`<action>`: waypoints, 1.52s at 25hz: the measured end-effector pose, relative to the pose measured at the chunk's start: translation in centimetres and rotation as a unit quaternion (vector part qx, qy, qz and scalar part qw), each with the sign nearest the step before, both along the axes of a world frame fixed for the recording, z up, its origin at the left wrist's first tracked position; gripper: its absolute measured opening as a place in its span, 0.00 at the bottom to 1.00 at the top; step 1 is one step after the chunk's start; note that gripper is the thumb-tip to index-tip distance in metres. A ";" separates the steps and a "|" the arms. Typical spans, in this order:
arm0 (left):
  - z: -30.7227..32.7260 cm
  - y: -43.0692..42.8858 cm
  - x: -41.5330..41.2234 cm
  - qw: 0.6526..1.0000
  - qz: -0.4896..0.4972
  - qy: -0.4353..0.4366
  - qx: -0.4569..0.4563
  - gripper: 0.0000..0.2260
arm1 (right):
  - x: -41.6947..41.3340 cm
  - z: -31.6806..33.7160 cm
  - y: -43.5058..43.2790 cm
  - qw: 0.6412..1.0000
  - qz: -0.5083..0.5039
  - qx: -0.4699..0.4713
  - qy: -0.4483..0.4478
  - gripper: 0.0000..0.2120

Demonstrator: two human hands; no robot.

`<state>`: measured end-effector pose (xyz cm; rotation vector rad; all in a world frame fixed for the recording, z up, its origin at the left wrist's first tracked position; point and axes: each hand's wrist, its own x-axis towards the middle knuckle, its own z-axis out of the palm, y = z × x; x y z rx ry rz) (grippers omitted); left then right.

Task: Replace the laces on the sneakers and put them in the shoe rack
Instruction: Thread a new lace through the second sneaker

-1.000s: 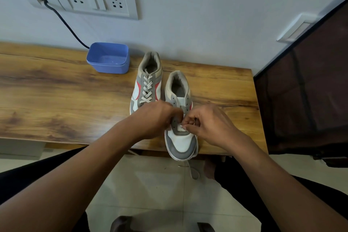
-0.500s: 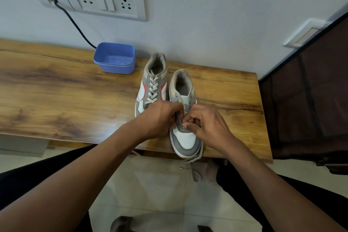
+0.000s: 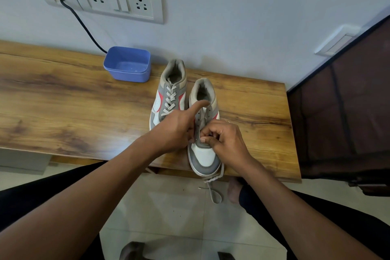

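Head view: I'm seated at the wooden table point(image 3: 63, 101), both hands busy on the pair near its right end.
Right sneaker point(image 3: 204, 154): the toe pokes just over the front edge and the heel points at the wall, so the eyelets sit close under my fingers.
Right hand point(image 3: 225, 141): thumb and fingertips are pinched on the lace point(image 3: 211, 179) at the lowest eyelets, feeding it through, I'd say.
Left hand point(image 3: 175, 131): the index finger is straight out over the tongue and the other fingers are curled at the shoe's left side, probably bracing it. Whether they grip lace too, I can't tell.
Loose end: it dangles off the front edge below the toe, so most of the threading is ahead.
Left sneaker point(image 3: 171, 95): laced up, just beside its partner and nearer the wall, out of my way.
Blue tub point(image 3: 128, 65): at the back edge, well apart from my hands.
Dark cabinet point(image 3: 341, 122): past the table's right end, possibly the rack, but I can't tell.
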<state>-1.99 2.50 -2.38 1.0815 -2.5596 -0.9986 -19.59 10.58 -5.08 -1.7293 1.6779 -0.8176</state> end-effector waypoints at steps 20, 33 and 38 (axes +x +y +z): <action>0.9 0.3 -0.4 0.993 0.064 -0.071 0.073 0.04 | 0.2 5.1 -3.1 0.986 -0.054 0.159 0.023 0.13; 2.5 -0.9 1.9 0.935 0.041 -0.119 0.333 0.10 | 0.2 4.9 -3.5 0.988 -0.047 0.119 0.087 0.08; 2.2 -0.5 0.8 0.948 0.076 -0.111 0.289 0.20 | -0.2 5.0 -3.9 0.979 -0.033 0.125 0.158 0.12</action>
